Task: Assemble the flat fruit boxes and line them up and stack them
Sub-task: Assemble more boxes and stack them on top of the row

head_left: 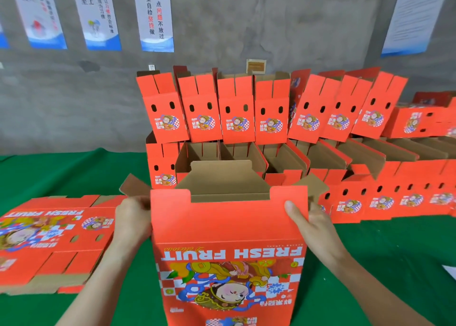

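Nearest, centre: upright red fruit box (229, 239), top flaps open, over green desk (74, 172). Far and right: assembled boxes (271, 118) in stacked rows. Near left: flat boxes (54, 239). Gripped at upper left edge by left hand (133, 222), pinched upper right by right hand (313, 224), thumb in front.

Ahead I saw a rough grey concrete wall (246, 17) hung with blue-and-white posters (154, 14) of Chinese text. A small white plate (151, 67) and a tan plaque (256, 66) sat lower on it. A green tablecloth (61, 172) spread below, evenly and softly lit.
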Tool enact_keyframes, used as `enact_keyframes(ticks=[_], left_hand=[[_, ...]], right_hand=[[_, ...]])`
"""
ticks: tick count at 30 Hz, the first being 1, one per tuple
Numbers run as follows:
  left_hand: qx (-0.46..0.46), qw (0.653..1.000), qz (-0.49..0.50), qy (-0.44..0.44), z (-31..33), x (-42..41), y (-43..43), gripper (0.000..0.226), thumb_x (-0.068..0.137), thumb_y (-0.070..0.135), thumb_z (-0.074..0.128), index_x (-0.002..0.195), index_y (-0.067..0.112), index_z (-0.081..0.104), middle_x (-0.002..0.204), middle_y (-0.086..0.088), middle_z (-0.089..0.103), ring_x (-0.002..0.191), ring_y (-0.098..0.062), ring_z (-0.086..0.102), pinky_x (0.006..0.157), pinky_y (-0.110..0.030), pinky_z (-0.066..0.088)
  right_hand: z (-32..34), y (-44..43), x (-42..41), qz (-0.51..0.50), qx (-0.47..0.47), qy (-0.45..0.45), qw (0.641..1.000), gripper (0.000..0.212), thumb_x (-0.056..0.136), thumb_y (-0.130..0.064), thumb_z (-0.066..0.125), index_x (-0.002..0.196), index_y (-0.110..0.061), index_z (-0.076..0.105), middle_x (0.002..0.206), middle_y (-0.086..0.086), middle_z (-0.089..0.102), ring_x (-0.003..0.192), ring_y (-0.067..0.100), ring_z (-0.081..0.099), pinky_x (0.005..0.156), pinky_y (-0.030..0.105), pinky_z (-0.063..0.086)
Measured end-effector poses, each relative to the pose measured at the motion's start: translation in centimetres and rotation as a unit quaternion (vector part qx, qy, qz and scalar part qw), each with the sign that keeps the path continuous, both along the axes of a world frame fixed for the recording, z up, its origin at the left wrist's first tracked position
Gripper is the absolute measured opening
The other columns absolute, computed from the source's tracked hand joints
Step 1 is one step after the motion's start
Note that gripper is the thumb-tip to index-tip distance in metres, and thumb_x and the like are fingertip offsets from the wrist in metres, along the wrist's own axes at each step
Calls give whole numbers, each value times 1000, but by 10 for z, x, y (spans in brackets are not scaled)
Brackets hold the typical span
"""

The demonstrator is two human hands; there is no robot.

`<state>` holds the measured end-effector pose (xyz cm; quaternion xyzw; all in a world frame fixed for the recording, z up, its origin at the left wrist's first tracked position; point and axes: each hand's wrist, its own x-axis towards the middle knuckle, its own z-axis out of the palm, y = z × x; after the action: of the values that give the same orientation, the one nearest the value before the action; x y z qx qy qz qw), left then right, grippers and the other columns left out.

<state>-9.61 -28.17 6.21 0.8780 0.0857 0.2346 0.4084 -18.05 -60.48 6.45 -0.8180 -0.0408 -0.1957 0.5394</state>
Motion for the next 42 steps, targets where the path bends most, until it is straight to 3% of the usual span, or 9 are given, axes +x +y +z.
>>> enact_keyframes(ticks=[11, 14, 17, 21, 27, 31, 33, 38, 42], left_hand=[[-127, 991, 22, -21, -2, -16, -23, 39, 75, -1, 63, 111, 12, 71, 97, -16, 72, 93, -33, 67, 83, -41, 54], [-99, 995, -30, 0, 4, -22, -22, 34, 76, 9, 71, 106, 25, 71, 100, -6, 71, 96, -25, 66, 77, -31, 52], [-31, 993, -110, 39, 9, -27, -16, 60, 65, 14, 85, 119, 25, 61, 106, -1, 65, 94, -20, 62, 71, -24, 45], [179, 978, -77, 72, 10, -27, -15, 116, 58, 25, 90, 150, 13, 20, 140, -17, 45, 130, -34, 40, 102, -37, 38], [281, 955, -51, 75, 9, -25, -22, 123, 64, 33, 85, 153, 22, 1, 160, -1, 5, 147, -30, 1, 113, -55, 18], [304, 949, -70, 55, 9, -23, -31, 114, 71, 27, 80, 152, 24, 0, 159, 7, -15, 147, -31, -2, 114, -55, 16], [308, 947, -84, 34, 8, -23, -35, 109, 74, 22, 77, 152, 22, 2, 159, 9, -17, 147, -31, 0, 114, -55, 19], [307, 937, -163, -16, 4, -20, -38, 98, 71, -1, 69, 152, 11, 15, 160, 4, -7, 145, -29, 13, 114, -47, 28], [288, 933, -213, -41, 4, -18, -35, 98, 70, -10, 65, 152, 13, 16, 160, 5, -5, 145, -24, 17, 117, -31, 22]], right_hand=[[-18, -11, 22, -109, -38, 45, 992, 31, 83, -24, 72, 58, -7, 66, 100, -3, 56, 112, 16, 48, 88, 31, 41], [-14, -12, 29, -125, -79, 60, 987, 15, 81, -21, 75, 89, -10, 69, 127, 1, 42, 130, 16, 36, 101, 28, 29], [-16, -11, 33, -130, -160, 53, 977, 62, 81, -20, 74, 133, 1, 47, 147, 7, 32, 134, 20, 34, 102, 20, 24], [-18, -2, 29, -115, -245, -10, 962, 63, 81, -13, 72, 137, -3, 44, 149, 8, 28, 139, 20, 25, 103, 15, 15], [-12, -5, 32, -100, -416, -74, 901, 71, 80, -19, 72, 142, -23, 38, 159, 0, 8, 146, 18, -16, 108, 31, -29], [6, -3, 39, 40, -484, -109, 867, 86, 79, -8, 68, 144, -41, 23, 158, -18, -8, 144, 13, 4, 115, 31, 18], [14, 1, 44, 74, -502, -118, 854, 93, 78, -8, 68, 143, -47, 15, 155, -24, -7, 130, 13, 22, 87, 25, 45], [38, 6, 66, 66, -463, -67, 881, 74, 85, -35, 65, 145, -40, 23, 115, -24, 49, 107, 9, 38, 79, 31, 42], [56, 12, 87, 88, -396, -5, 914, 42, 103, -36, 32, 144, -34, 35, 142, -3, 48, 121, 17, 50, 96, 33, 42]])
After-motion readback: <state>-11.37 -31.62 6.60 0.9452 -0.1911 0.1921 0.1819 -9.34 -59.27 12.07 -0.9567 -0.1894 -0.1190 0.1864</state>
